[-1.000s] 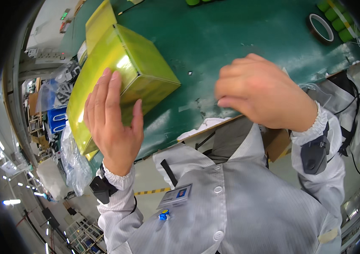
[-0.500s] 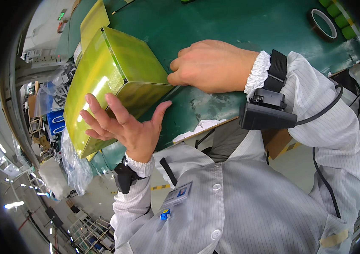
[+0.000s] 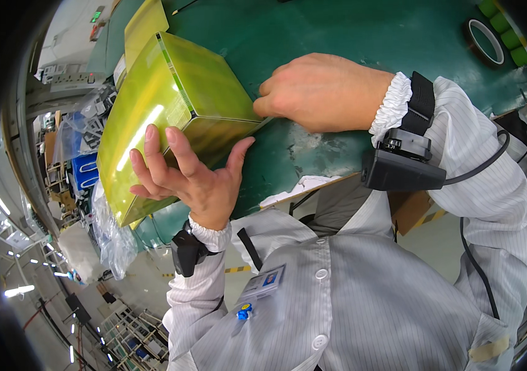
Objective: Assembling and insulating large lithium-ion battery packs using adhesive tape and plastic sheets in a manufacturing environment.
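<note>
A glossy yellow-green box [image 3: 146,117] lies on the green tabletop at the left, with a flap [image 3: 146,31] standing up at its far end. My left hand [image 3: 192,179] is at the box's near side, fingers spread and palm turned up, gripping nothing. Whether its fingers touch the box I cannot tell. At the box's right lower edge is my right hand [image 3: 319,93], its fingers curled and pressed together. Their tips meet close to a thin edge by the box's corner; what they pinch, if anything, is hidden.
A roll of brown tape [image 3: 485,42] stands at the far right of the green table [image 3: 362,31], beside several green cylinders [image 3: 500,28]. Clear plastic bags [image 3: 112,232] hang near the box's left side. A black cable [image 3: 477,157] runs along my right sleeve.
The whole view has shifted slightly, carrying box and hands a little to the right. My left fingers have lifted a little; my right hand keeps its closed pose at the box's edge.
</note>
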`<state>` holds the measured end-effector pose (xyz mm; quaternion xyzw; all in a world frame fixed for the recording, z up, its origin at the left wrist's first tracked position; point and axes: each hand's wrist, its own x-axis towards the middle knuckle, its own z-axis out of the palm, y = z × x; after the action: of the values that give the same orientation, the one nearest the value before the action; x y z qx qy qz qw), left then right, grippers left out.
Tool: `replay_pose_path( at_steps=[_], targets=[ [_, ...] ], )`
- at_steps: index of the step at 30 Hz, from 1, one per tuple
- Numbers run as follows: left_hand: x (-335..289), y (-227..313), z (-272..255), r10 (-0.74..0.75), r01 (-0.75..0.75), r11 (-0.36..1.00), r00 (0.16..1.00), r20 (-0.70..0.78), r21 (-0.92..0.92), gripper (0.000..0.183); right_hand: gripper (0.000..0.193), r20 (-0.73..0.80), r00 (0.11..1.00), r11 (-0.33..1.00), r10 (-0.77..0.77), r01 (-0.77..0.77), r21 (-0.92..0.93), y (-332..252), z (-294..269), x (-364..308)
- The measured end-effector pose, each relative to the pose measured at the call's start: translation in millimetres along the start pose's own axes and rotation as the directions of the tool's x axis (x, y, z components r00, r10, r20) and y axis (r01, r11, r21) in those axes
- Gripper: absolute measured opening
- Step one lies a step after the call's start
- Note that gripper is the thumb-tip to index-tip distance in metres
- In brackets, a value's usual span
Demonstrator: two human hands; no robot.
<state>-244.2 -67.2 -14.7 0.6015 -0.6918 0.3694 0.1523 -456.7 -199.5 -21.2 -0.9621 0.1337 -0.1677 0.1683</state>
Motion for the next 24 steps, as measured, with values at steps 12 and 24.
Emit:
replay_pose_path(
  at_steps=[12,24],
  targets=[
    [-0.9,1.6,9.6,-0.048,0.042,0.994,0.997,-0.057,-0.101,0.11,0.014,0.022,0.999,0.999,0.037,-0.037,0.004,0.9,-3.8,2.6],
    [52.4,5.1,-25.0,0.447,-0.479,0.877,0.838,0.312,0.032,0.032,0.01,0.021,0.998,0.997,0.066,-0.066,0.029,4.6,-1.8,0.5]
  ],
)
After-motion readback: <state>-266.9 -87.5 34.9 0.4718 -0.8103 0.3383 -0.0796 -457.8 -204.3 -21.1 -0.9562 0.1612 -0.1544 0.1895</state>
